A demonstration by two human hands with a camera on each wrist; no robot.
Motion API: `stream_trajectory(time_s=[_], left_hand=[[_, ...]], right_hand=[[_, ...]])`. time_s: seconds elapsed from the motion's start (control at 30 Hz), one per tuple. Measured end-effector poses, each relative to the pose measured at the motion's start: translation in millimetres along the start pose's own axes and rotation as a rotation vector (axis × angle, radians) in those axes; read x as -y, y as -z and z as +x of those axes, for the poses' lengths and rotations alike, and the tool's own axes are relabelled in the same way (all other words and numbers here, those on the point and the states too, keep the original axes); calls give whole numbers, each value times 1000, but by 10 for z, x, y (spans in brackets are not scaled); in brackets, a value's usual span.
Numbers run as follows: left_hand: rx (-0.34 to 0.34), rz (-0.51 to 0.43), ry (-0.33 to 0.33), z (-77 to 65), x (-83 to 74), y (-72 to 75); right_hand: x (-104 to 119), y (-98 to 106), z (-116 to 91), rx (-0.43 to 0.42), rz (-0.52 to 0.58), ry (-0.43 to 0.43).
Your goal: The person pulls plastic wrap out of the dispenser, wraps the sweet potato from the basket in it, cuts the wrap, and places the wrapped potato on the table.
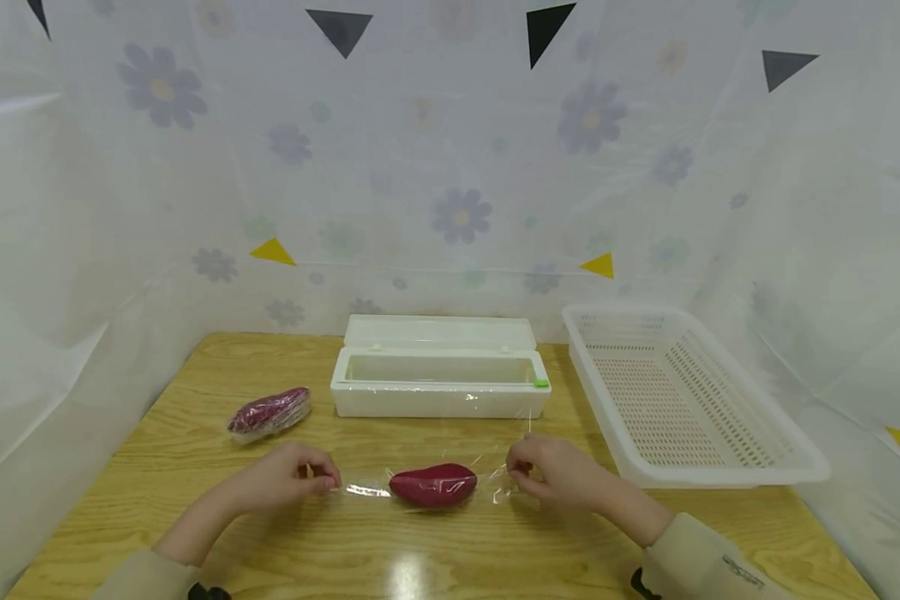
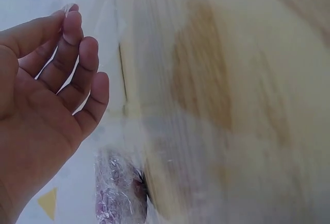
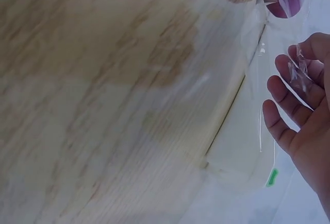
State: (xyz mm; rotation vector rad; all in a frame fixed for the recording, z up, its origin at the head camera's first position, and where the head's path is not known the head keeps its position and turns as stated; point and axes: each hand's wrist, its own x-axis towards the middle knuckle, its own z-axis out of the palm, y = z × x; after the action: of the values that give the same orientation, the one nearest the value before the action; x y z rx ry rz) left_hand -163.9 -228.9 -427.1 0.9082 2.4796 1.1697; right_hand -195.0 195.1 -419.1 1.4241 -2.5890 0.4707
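A dark red sweet potato (image 1: 433, 486) lies near the middle of the wooden table, with clear cling film (image 1: 367, 491) around it and stretching out to both sides. To its left, my left hand (image 1: 288, 477) pinches one end of the film between thumb and forefinger; the left wrist view shows a wisp of film at those fingertips (image 2: 72, 18). On the other side, my right hand (image 1: 558, 472) pinches the opposite end, where the film is bunched (image 3: 299, 74) between thumb and fingers. The sweet potato shows partly at the top of the right wrist view.
Behind the hands stands a white cling film dispenser (image 1: 442, 402), its lid (image 1: 438, 332) raised and a green slider (image 1: 542, 383) at its right end. A film-wrapped sweet potato (image 1: 270, 413) lies at the left. A white plastic basket (image 1: 727, 476) occupies the right side.
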Motion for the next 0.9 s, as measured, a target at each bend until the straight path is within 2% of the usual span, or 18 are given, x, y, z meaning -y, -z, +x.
stream_trajectory(time_s=[0.23,0.4,0.53,0.67,0.8,0.9], left_hand=[[31,-29,38,45,44,-5],[57,-27,18,61,43,-3],[65,-38,11,68,41,2],[64,-34,32,77,54,2],[59,-23,38,77,75,-2],[52,-20,37,74,77,1]], right_hand=[[-77,-94,6,52,-21,-28],[-99,-144,4,81,-12,-39],[-81,-136,9,91,-6,-48],[-44,-88,46,102,14,-85],[26,-49,116,79,-6,-94],[119,-48,199,44,-39,-63]])
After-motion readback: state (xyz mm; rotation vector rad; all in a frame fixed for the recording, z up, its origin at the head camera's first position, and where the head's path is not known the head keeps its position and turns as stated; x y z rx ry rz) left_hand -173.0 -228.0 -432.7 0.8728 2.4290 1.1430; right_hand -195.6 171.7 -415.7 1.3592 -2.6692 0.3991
